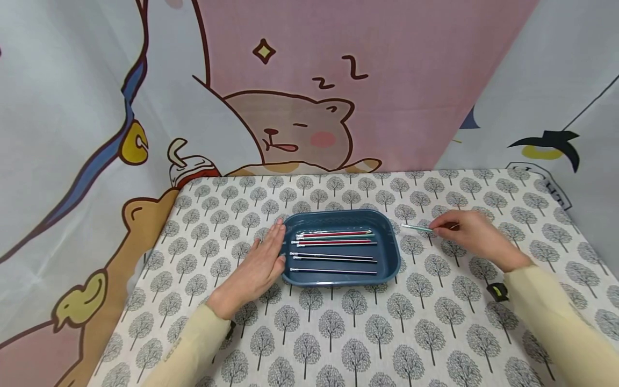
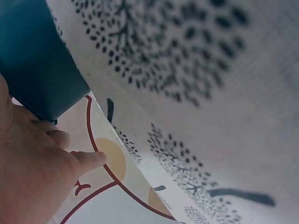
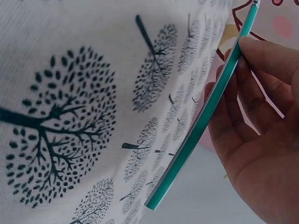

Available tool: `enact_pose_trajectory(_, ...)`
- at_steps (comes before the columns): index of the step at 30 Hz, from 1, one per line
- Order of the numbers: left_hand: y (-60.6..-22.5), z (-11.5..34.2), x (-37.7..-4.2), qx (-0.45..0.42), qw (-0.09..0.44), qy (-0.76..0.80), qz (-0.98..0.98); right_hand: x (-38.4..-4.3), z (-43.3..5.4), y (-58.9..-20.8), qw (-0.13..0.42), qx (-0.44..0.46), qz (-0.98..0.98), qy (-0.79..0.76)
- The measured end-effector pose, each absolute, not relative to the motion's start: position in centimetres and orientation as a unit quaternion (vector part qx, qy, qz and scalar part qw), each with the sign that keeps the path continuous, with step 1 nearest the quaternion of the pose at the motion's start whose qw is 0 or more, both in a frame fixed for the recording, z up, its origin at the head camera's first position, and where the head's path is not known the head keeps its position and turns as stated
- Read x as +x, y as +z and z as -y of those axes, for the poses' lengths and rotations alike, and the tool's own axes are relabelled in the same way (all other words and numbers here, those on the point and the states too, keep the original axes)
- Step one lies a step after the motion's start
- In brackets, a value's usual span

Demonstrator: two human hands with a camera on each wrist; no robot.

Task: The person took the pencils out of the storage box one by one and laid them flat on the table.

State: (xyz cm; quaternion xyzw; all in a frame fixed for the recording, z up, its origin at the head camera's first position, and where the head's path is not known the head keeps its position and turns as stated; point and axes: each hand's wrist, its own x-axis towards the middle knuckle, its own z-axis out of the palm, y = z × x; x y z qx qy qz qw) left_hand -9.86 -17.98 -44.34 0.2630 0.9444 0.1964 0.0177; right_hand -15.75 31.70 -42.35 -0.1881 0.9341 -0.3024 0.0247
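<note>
My right hand (image 1: 466,231) pinches a green pencil (image 1: 417,228) between thumb and fingertips, to the right of a dark blue plastic tray (image 1: 389,252). The pencil's pale eraser end points left toward the tray; in the right wrist view its green shaft (image 3: 191,135) with a silvery stripe slants past the fingers. Several pencils lie sideways in the tray: red and green ones (image 1: 333,235) at the back, black ones (image 1: 333,270) nearer the front. Against the tray's left side rests my left hand (image 1: 258,269), fingers extended along the rim.
A cloth printed with grey trees (image 1: 358,355) covers the table. Behind it hangs a curtain with a sleeping cartoon bear (image 1: 300,129). A small black object (image 1: 497,292) shows beside the right sleeve.
</note>
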Motion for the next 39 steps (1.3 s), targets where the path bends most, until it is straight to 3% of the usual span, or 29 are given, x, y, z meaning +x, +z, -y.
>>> enact_pose_trajectory(25,-44.4,18.0,-9.9,0.261,0.022,0.201,-0.944,-17.3,-31.6,-43.8,0.121,-0.158,-0.942,-0.269)
enact_pose_trajectory(39,-44.5,18.1,-9.9,0.263,0.019,0.202,-0.943,-17.5,-31.4,-43.8,0.128,-0.162,-0.943,-0.259)
